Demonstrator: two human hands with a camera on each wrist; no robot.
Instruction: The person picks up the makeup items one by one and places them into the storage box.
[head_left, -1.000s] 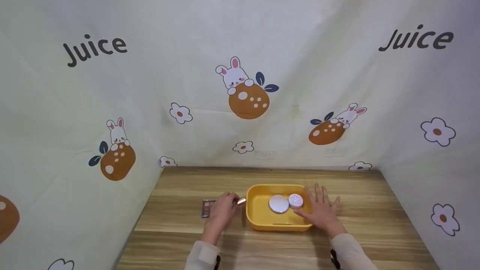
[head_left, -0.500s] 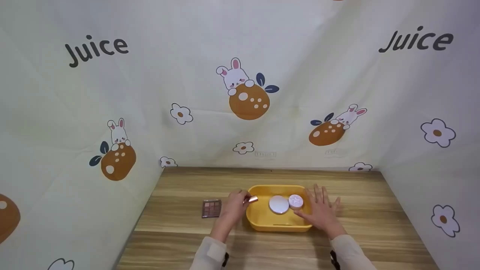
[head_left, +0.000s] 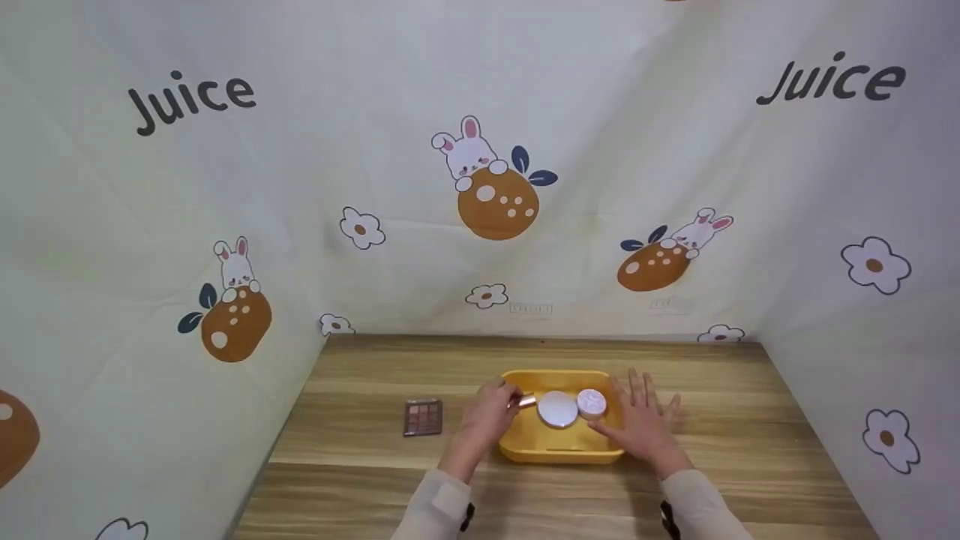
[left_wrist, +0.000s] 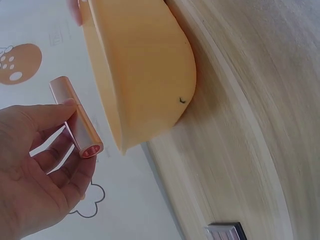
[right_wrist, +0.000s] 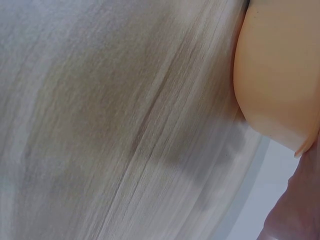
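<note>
Pale cloth (head_left: 600, 97) printed with rabbits, fruit, flowers and the word "Juice" is enclosing the wood-grained desk (head_left: 337, 484) on the far side and both flanks of the yellow tray (head_left: 559, 455).

Over the left end of the tray's hollow, a copper-coloured tube (head_left: 527, 402) is hovering above rim level, clear of the tray wall in the left wrist view. Its long axis is running roughly left to right, along the tray's longer side; one end is pointing inward over the tray, while the other, bearing a red label, is facing out past the left end. Whether it is lying quite level, I cannot tell.

The left hand (head_left: 487, 411) is pinching the tube between thumb and fingers, so it is plainly the nearer of the two hands. Across at the tray's right end, the right hand (head_left: 646, 426) is resting against the rim, fingers spread and grasping nothing, the thumb reaching inside.

Ahead of the tube's inward end, near the tray's middle, a round white compact (head_left: 558, 409) is lying; a small patterned pot (head_left: 592, 403) is sitting just beside it, toward the right end. Along the tray's near side a thin dark stick (head_left: 574, 449) is lying. Outside the left end, apart from the tray, an eyeshadow palette (head_left: 423, 417) is resting.
</note>
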